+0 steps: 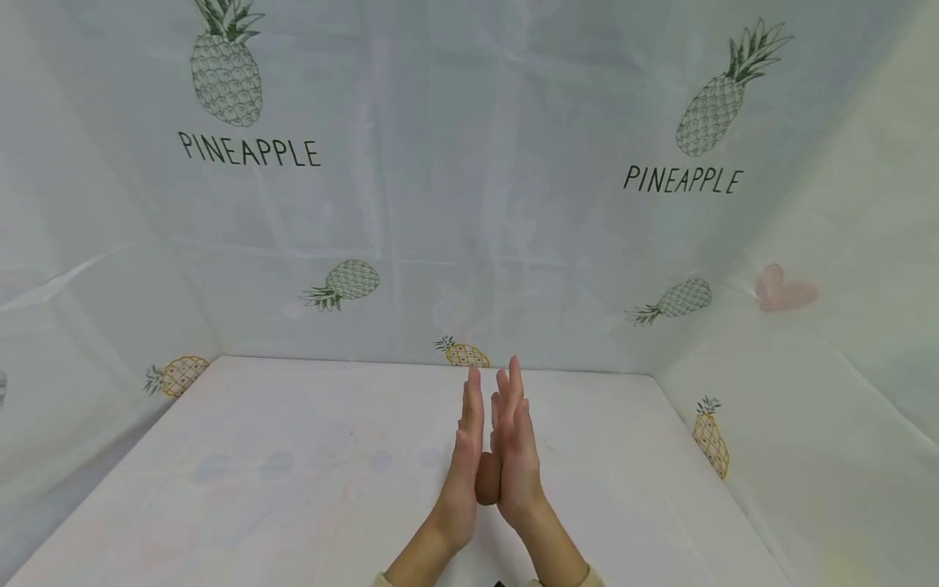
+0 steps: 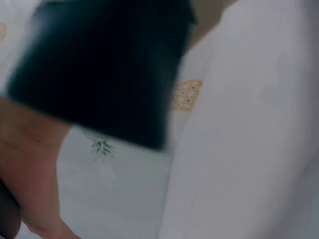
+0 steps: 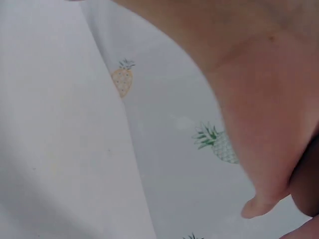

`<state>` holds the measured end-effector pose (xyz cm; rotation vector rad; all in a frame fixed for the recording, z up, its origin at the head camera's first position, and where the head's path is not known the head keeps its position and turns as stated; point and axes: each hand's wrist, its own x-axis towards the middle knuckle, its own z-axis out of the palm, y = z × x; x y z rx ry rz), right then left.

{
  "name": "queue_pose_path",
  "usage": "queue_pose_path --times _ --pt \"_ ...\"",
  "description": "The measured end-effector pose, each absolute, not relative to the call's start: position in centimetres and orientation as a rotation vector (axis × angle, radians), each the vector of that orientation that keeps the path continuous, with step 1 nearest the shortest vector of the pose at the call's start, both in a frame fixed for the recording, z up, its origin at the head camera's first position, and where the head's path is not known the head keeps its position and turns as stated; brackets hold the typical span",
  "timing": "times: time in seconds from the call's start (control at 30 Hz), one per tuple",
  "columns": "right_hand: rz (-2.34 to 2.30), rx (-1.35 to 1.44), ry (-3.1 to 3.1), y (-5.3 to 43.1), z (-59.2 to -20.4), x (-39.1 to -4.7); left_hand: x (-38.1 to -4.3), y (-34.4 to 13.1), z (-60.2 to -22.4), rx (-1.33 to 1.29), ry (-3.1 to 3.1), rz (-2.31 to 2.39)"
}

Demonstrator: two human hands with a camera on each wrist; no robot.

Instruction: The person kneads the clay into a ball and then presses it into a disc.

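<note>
A smooth, rounded brown lump, like modelling clay, sits between two palms above the white table. My left hand presses it from the left, fingers straight and pointing up and away. From the other side my right hand presses with its palm, its fingers also straight. Apart from the lump, a narrow gap separates the hands. At the lower left of the left wrist view, part of the lump shows beside the palm. The right wrist view catches the lump at its right edge, largely hidden by the hand.
A white tabletop spreads beneath the hands. Pale sheeting printed with pineapples stands behind it and along both sides. A dark, blurred block covers much of the upper left wrist view; what it is, I cannot tell.
</note>
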<state>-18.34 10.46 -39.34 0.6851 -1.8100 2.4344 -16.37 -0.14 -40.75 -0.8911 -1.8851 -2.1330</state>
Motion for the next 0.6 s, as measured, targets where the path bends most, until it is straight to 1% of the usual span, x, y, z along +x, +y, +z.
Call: queue_pose_path --times 0.27,0.6 --pt "2.409 0.787 -1.983 9.8 -39.9 -18.0 -16.3 -1.2 -39.4 -0.867 -1.819 -2.093" --pt "2.521 0.924 -2.003 8.9 -39.3 -16.7 -17.6 -2.9 -39.1 -0.657 -1.784 -2.146"
